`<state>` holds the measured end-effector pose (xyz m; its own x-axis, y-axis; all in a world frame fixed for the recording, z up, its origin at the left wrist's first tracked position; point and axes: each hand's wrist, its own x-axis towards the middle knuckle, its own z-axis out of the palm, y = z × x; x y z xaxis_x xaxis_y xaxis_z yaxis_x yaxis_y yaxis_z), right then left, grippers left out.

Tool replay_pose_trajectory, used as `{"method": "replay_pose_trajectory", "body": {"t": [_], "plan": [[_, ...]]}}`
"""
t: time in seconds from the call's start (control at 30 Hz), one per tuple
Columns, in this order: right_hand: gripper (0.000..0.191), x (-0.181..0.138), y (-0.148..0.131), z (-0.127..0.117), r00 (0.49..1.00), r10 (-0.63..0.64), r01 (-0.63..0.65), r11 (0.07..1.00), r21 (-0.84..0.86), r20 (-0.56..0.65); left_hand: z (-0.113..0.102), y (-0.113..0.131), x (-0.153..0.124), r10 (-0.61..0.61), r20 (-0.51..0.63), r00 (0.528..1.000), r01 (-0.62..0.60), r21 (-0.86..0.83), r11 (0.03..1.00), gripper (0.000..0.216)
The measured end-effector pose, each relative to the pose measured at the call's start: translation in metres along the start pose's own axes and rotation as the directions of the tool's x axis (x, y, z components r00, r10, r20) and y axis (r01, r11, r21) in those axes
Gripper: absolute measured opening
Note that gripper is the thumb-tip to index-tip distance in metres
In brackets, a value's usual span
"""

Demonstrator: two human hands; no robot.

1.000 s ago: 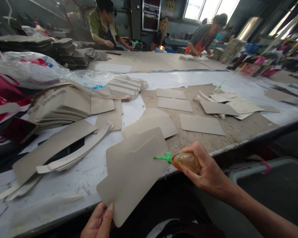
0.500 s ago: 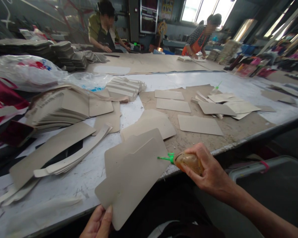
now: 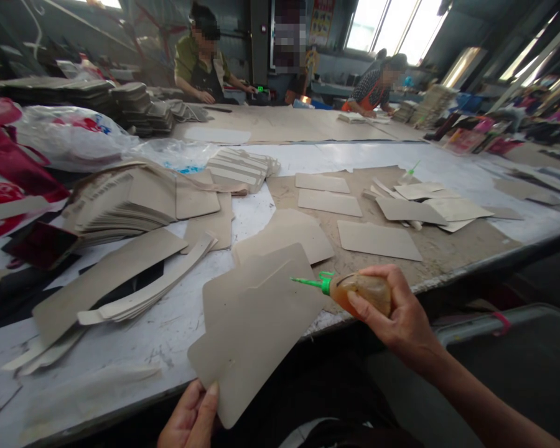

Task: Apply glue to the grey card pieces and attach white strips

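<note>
Between the thumb and fingers of my left hand [image 3: 192, 412] is the near corner of a flat greyish-beige panel [image 3: 256, 336] with rounded corners. It rests partly over another panel [image 3: 217, 305] at the table's front edge, and its near end juts past that edge. My right hand [image 3: 396, 311] is wrapped round a squeeze bottle [image 3: 361, 292] of amber liquid, likely glue. The bottle is tilted sideways, its green nozzle [image 3: 308, 282] pointing left just over the panel's upper right part. Whether the tip touches the panel I cannot tell.
Single panels [image 3: 378, 240] lie on a brown sheet beyond my hands. A fanned stack of panels [image 3: 121, 199] and curved strips [image 3: 154, 289] are at left, near a plastic bag [image 3: 70, 130]. A grey bin [image 3: 508, 361] stands below right. Two people work across the table.
The view has shifted slightly, so the scene sits a little further right. The bottle's nozzle has moved a little further up along the panel's edge. Both hands keep their holds.
</note>
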<state>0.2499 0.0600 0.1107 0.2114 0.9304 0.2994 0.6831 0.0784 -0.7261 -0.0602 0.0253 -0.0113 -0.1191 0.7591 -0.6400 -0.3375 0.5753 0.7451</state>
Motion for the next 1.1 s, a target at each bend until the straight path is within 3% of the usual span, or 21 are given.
{"method": "replay_pose_trajectory", "body": {"t": [0.07,0.17,0.33,0.43,0.57,0.73,1.1], "plan": [[0.027,-0.002,-0.006,0.001,0.997,0.07,-0.069,0.993,0.094,-0.01,0.002,-0.002,0.0,0.012,-0.02,1.0,-0.011,0.032,0.999,0.069],[0.027,-0.006,-0.017,0.012,0.997,0.065,-0.072,0.985,0.156,0.048,0.006,-0.001,-0.004,0.086,-0.035,0.996,-0.083,0.072,0.994,0.062],[0.026,-0.017,-0.039,0.046,0.973,-0.12,0.09,0.983,0.159,0.196,0.017,0.012,-0.019,0.225,0.033,0.974,-0.227,0.136,0.964,0.051],[0.027,-0.021,-0.05,0.061,0.936,-0.226,0.178,0.966,0.189,0.272,0.023,0.019,-0.024,0.258,0.031,0.966,-0.26,0.049,0.964,0.053],[0.029,-0.025,-0.06,0.072,0.891,-0.277,0.203,0.952,0.23,0.36,0.026,0.019,-0.023,0.252,0.055,0.966,-0.248,-0.069,0.966,0.059],[0.029,-0.026,-0.066,0.078,0.872,-0.332,0.258,0.936,0.237,0.36,0.024,0.016,-0.02,0.264,0.078,0.961,-0.256,-0.097,0.962,0.057],[0.03,-0.021,-0.059,0.071,0.881,-0.343,0.317,0.939,0.132,0.326,0.02,0.02,-0.022,0.226,0.009,0.974,-0.225,-0.069,0.972,0.057]]}}
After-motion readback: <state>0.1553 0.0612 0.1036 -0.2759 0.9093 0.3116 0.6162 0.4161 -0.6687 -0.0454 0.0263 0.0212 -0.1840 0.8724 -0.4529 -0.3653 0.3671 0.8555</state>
